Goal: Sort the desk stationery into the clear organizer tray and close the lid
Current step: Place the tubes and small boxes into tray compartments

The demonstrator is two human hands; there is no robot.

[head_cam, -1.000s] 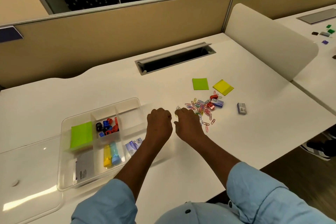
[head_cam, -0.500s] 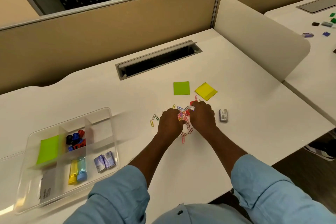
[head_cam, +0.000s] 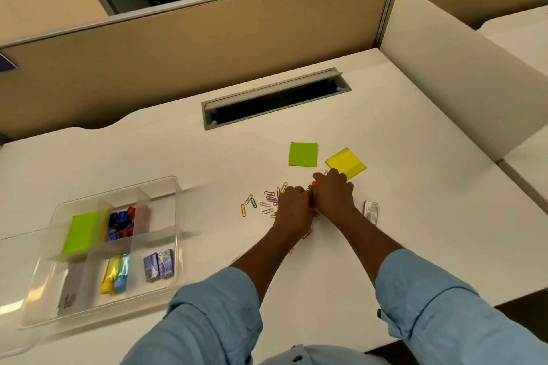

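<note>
Coloured paper clips point(head_cam: 262, 203) lie scattered mid-desk. My left hand point(head_cam: 292, 212) and my right hand point(head_cam: 332, 194) sit side by side over the heap, fingers curled down into it, and hide most of the clips. Something red point(head_cam: 312, 204) shows between the two hands. A green sticky note point(head_cam: 303, 154) and a yellow sticky pad point(head_cam: 347, 163) lie just beyond the hands. A small staple box point(head_cam: 370, 210) sits to the right. The clear organizer tray point(head_cam: 177, 234) stands at the left, open, holding a green pad, binder clips, two highlighters and two small boxes.
A cable slot point(head_cam: 275, 99) with a raised flap is set into the desk behind the notes. A beige partition point(head_cam: 207, 38) runs along the back, and a rounded white divider point(head_cam: 462, 68) stands at the right. The desk's front edge is close to my sleeves.
Both hands moved forward and right onto the paper clip heap and drew together over it. The view shifted, so the tray now sits further left.
</note>
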